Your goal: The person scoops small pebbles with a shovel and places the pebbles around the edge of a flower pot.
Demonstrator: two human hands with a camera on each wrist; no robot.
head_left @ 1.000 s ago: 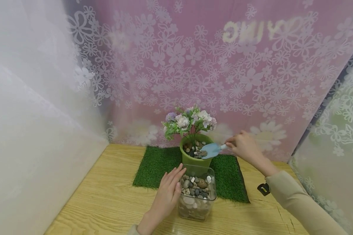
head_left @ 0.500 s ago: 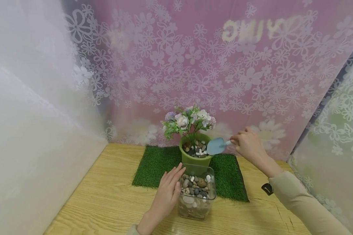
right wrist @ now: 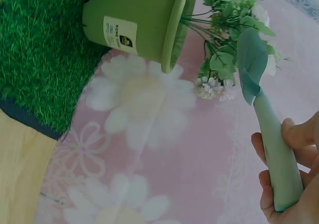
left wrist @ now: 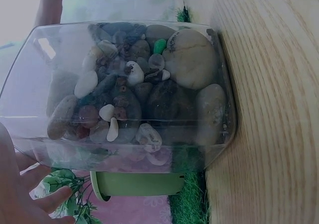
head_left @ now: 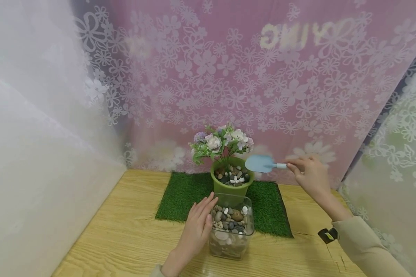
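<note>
My right hand [head_left: 311, 176] grips the pale handle of a small light-blue trowel [head_left: 260, 164], held in the air just right of the flower pot. No stones show on its blade. The green pot [head_left: 233, 190] holds a bunch of artificial-looking flowers [head_left: 222, 143] with pebbles, several of them white, around the stems. In front of the pot stands a clear plastic container [head_left: 230, 246] partly filled with mixed stones [left wrist: 134, 94]. Against its left side rests my left hand [head_left: 197, 223], fingers straight and pointing forward along the rim.
Under the pot lies a green artificial-grass mat [head_left: 183, 200] on the wooden table [head_left: 124, 231]. A pink flowered curtain [head_left: 201, 84] hangs close behind, and pale sheeting [head_left: 55, 127] stands at the left. A black strap [head_left: 327, 235] hangs by the right sleeve.
The trowel held pebbles over the pot; they have dropped in, and white ones now show there. My right hand has drawn the trowel right and up. The left hand stays put.
</note>
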